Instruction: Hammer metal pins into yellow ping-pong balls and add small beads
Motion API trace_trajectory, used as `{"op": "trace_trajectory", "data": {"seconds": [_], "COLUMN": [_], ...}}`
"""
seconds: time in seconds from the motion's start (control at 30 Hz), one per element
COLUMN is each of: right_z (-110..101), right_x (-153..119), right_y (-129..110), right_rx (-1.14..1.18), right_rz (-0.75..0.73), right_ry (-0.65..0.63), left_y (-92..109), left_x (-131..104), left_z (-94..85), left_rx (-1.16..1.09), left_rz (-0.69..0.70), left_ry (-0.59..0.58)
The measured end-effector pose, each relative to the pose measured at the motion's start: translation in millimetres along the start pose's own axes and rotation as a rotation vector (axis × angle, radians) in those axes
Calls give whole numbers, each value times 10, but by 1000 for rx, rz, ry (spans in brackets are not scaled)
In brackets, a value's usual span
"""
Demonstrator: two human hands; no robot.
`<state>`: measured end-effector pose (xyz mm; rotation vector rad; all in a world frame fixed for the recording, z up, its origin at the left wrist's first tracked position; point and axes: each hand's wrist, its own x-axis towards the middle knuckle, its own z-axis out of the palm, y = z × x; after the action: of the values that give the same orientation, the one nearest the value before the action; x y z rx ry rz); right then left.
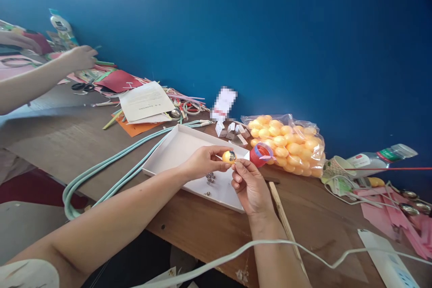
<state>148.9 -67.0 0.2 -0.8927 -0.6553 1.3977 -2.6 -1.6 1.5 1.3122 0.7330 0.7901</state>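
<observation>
My left hand [211, 162] pinches a small yellow-orange ball [228, 157] with a dark and silvery patch on its right side. Close against the ball, the fingertips of my right hand [248, 182] are pressed together; what they hold, if anything, is too small to tell. Both hands are above a shallow white box lid [168, 148]. Inside the lid lie several small shiny metal balls [210, 177]. Just behind my right hand is a red and purple tape roll [261, 153]. A clear bag of yellow-orange balls [286, 144] lies behind it, against the blue wall.
Looped mint-green cords [118, 148] lie left of the lid. A wooden stick [283, 216] and white cable [249, 245] are near my right forearm. At far right are a plastic bottle [367, 160] and power strip [388, 258]. Another person's hand [81, 58] reaches in at left.
</observation>
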Motion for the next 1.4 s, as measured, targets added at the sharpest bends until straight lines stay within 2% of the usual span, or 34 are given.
{"op": "trace_trajectory", "data": {"seconds": [0.9,1.4], "right_z": [20,12], "right_x": [14,19], "right_y": [15,-3], "right_rx": [10,56], "right_rz": [3,43], "right_ry": [26,18], "left_y": [14,32], "left_x": [-19,-20], "left_z": [9,19], "left_rx": [96,41], "left_rz": [32,29], "left_ry": [33,41]}}
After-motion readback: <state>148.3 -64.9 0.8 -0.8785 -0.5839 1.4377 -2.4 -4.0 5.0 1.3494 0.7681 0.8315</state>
